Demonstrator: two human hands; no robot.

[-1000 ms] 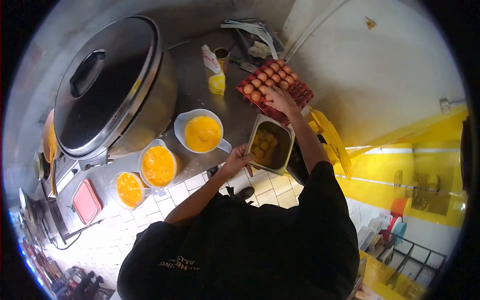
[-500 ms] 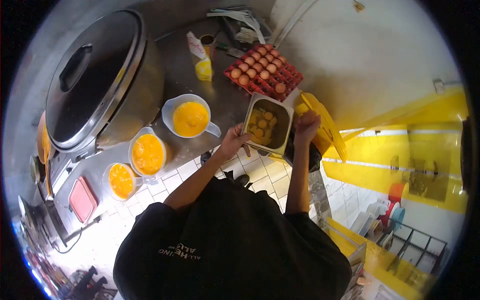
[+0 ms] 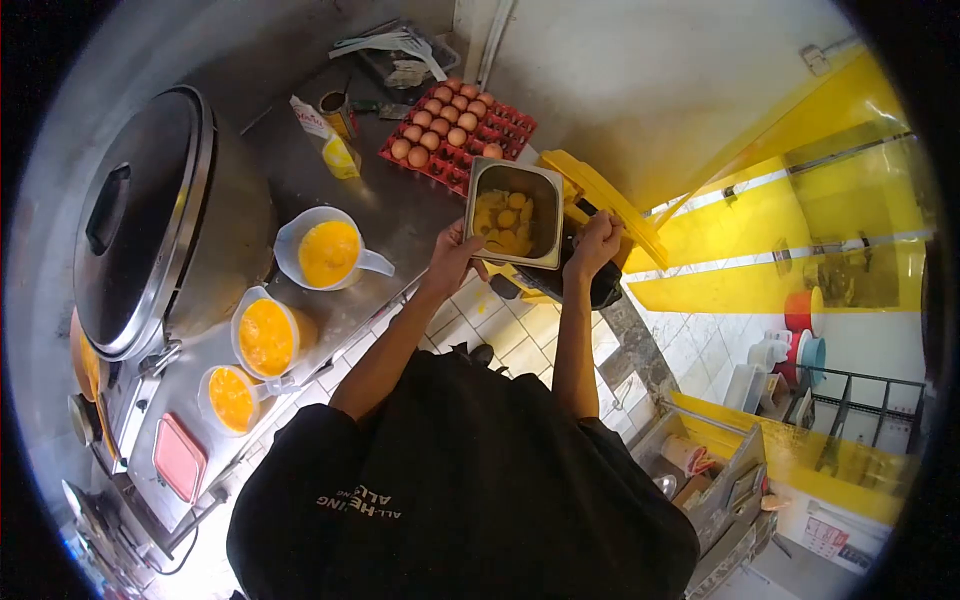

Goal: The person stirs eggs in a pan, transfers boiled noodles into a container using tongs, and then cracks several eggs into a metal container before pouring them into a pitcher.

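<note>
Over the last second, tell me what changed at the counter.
The right hand came off the red egg tray and drew back to the steel pan, at its right side, closed; what it holds is hidden. The left hand kept its grip on the pan's near edge. The three jugs stayed put.

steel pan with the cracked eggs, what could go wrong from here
The steel pan seems to hang past the counter edge, gripped at one rim by the left hand; it could tip and spill yolks on the floor. The right hand is over the black bin right beside the pan, so shell could land in the yolks.
</note>
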